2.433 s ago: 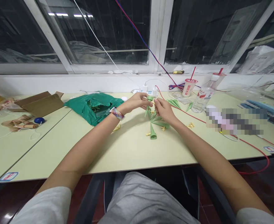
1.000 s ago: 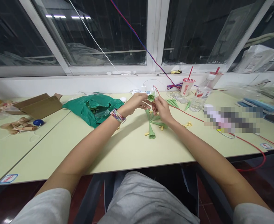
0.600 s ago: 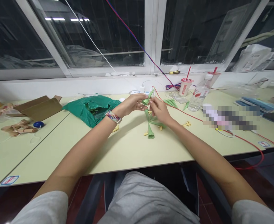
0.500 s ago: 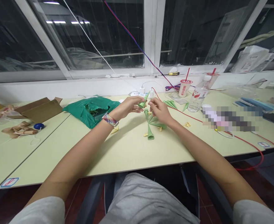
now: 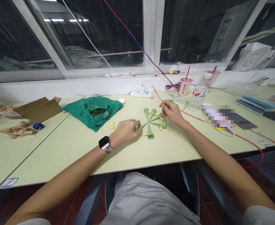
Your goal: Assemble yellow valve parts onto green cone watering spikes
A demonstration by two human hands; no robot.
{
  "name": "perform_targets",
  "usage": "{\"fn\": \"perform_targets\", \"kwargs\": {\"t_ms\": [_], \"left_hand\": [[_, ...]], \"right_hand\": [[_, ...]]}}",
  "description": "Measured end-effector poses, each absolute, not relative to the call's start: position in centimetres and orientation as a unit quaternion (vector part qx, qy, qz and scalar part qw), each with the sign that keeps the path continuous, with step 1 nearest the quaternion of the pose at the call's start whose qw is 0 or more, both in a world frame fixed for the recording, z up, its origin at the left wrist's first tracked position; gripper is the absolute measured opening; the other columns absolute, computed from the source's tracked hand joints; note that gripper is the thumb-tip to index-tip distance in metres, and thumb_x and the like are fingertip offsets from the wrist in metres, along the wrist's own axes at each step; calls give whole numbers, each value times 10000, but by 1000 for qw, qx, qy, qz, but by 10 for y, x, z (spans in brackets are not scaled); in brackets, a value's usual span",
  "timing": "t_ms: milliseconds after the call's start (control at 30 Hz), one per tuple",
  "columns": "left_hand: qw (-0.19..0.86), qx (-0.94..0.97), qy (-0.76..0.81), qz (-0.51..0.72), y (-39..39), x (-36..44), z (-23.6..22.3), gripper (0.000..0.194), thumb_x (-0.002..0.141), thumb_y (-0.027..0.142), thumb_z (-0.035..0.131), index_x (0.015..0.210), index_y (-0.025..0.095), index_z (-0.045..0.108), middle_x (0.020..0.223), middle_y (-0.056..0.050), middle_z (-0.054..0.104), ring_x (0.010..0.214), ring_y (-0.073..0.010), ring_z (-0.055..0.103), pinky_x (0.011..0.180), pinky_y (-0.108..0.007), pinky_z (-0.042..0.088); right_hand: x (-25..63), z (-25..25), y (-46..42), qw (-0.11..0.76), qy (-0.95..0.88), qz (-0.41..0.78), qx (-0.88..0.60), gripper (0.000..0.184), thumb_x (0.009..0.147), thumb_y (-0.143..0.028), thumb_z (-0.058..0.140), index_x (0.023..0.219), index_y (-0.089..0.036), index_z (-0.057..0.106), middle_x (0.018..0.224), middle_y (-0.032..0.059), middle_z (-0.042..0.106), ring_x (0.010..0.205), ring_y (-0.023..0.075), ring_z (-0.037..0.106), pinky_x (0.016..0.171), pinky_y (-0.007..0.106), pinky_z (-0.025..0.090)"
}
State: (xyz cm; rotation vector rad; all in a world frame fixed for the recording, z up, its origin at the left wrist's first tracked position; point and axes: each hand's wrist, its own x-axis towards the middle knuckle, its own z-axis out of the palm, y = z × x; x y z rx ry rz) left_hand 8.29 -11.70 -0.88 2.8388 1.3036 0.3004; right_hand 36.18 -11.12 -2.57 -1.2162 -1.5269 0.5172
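The left hand has dropped from mid-air to the tabletop (image 5: 57, 150), and the paper cone (image 5: 139, 127) it held up with the right hand a moment ago now lies flat there. The left hand (image 5: 125, 131) stays closed on the cone's wide end, fingers wrapped around it, while the narrow end points into a star of green cones (image 5: 150, 120) near the middle of the tabletop, toward the far edge. The cones lie with their tips meeting at the centre, and the held one completes the ring on its left side.

The right hand (image 5: 172, 113) hangs just beyond the star's right side, apart from the left. Its fingertips (image 5: 162, 107) are drawn into a narrow pinch, and whether they hold anything is too small to tell. Below them, small yellow pieces (image 5: 160, 127) lie among the cones, with more (image 5: 112, 126) beside the left hand.

Farther left, a green plastic bag (image 5: 92, 112) lies open near the far edge, with a cardboard box (image 5: 37, 109) beyond it. A red cable (image 5: 174, 107) runs along the tabletop behind the right hand toward a power strip (image 5: 142, 94). At the far right stand a cup (image 5: 185, 87) and a plastic bottle (image 5: 198, 93). A watch (image 5: 104, 142) circles the left wrist.
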Motion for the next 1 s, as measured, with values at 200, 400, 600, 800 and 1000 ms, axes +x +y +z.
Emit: {"fn": "perform_targets", "kwargs": {"t_ms": [200,400,600,800,1000], "left_hand": [[-20,908,405,103,-119,88,-10,337,991,475,513,988,237,751,908,-91,736,836,-278,703,659,-346,404],[-50,910,400,94,-123,87,-10,343,986,449,516,1053,225,767,926,-109,754,869,-304,719,678,-365,425],[-58,913,395,79,-125,82,-5,331,986,436,507,1006,225,761,878,-102,753,804,-294,714,633,-359,388],[-39,913,396,85,-128,80,-5,328,981,439,512,1032,236,765,901,-91,779,797,-286,722,638,-353,407],[-3,905,416,84,-131,80,1,308,970,434,532,1088,250,749,893,-66,808,805,-280,743,646,-341,418]], "right_hand": [[353,-18,-118,510,-670,188,-506,181,981,-319,506,902,-225,639,640,-33,631,521,146,571,613,293,449],[363,-22,-114,522,-660,179,-511,200,992,-342,509,910,-225,648,627,-34,631,511,148,579,612,291,463],[367,-24,-112,522,-652,174,-522,202,989,-342,514,907,-220,654,616,-35,625,514,142,578,607,278,460],[366,-25,-112,516,-658,175,-520,198,987,-347,518,909,-224,653,619,-33,626,523,148,574,606,283,453],[367,-27,-111,511,-660,174,-522,190,978,-333,516,902,-225,653,610,-35,629,515,155,571,609,295,452]]}}
